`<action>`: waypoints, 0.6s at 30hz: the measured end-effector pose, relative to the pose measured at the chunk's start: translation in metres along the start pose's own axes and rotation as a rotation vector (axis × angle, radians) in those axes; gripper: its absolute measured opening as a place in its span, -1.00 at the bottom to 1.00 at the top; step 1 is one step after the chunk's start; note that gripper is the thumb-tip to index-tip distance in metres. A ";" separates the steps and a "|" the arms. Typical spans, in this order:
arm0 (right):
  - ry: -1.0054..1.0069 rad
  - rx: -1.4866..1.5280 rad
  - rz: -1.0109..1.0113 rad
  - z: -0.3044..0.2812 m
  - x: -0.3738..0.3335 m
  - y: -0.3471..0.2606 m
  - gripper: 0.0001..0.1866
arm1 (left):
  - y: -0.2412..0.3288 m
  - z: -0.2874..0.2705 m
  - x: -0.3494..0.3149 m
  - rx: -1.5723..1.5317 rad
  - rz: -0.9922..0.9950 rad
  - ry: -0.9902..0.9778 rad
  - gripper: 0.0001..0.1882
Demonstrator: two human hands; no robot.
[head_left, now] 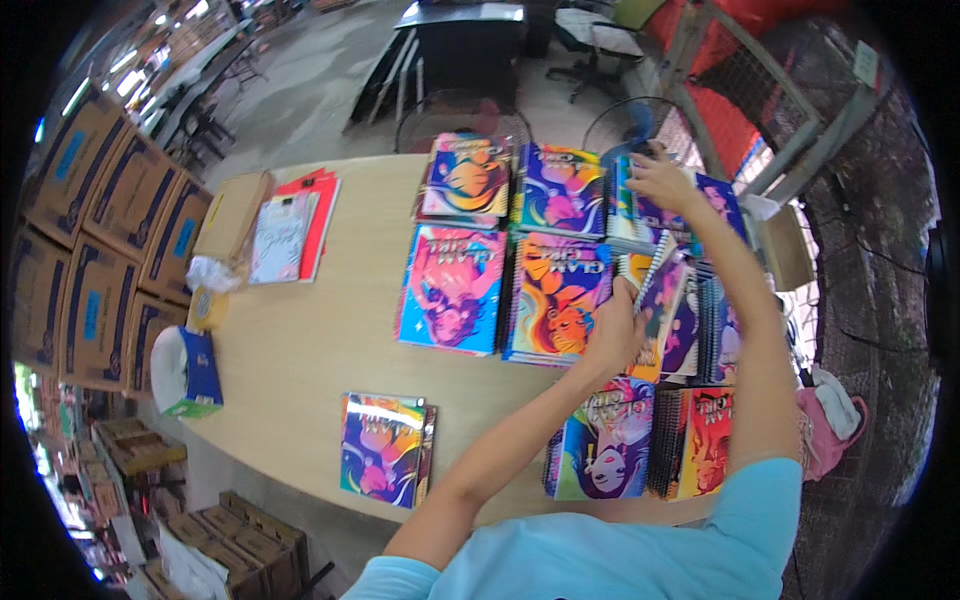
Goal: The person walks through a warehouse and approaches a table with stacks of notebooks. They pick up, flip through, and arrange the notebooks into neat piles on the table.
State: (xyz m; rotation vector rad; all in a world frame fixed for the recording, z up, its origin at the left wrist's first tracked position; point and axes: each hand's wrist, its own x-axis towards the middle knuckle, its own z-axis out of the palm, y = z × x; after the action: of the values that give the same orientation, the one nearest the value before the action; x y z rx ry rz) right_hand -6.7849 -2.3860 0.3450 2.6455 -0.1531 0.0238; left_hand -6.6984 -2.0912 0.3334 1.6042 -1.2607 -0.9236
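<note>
My left hand [618, 335] is closed around a small bunch of colourful spiral notebooks [655, 305], held tilted at the right side of the table. At the back right, my right hand [662, 182] reaches over a stack of spiral notebooks [625, 215], its fingers apart at the far edge. Beside that stack lie an orange-and-purple pile [562, 190] and a pile with an orange face [467, 178]. Nearer are a pink-and-blue pile [452, 285] and an orange-haired cover [555, 300]. My left fingers partly hide what they hold.
Close to me are a dark-haired-cover pile [605, 440], a red one [705, 440] and a small separate pile [380, 450]. On the table's left sit a brown box [232, 215], red folder [325, 225], tape roll [207, 308] and blue-white carton [187, 370]. Cardboard boxes [100, 240] stand beyond.
</note>
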 end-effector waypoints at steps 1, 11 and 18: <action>-0.331 0.262 0.208 -0.009 0.001 -0.002 -0.75 | 0.010 -0.028 -0.026 -0.183 -0.087 -0.053 -0.58; -0.394 0.012 0.156 -0.058 0.009 -0.045 -0.30 | -0.134 -0.266 -0.286 -0.530 -0.335 0.384 -0.42; -0.287 0.013 -0.018 -0.027 -0.002 -0.038 -0.36 | -0.233 -0.258 -0.334 0.353 -0.401 0.484 -0.44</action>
State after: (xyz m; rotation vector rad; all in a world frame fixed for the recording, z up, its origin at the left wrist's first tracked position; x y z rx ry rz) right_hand -6.7821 -2.3392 0.3510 2.6502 -0.2250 -0.3633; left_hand -6.4545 -1.6923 0.2163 2.2496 -0.8019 -0.5002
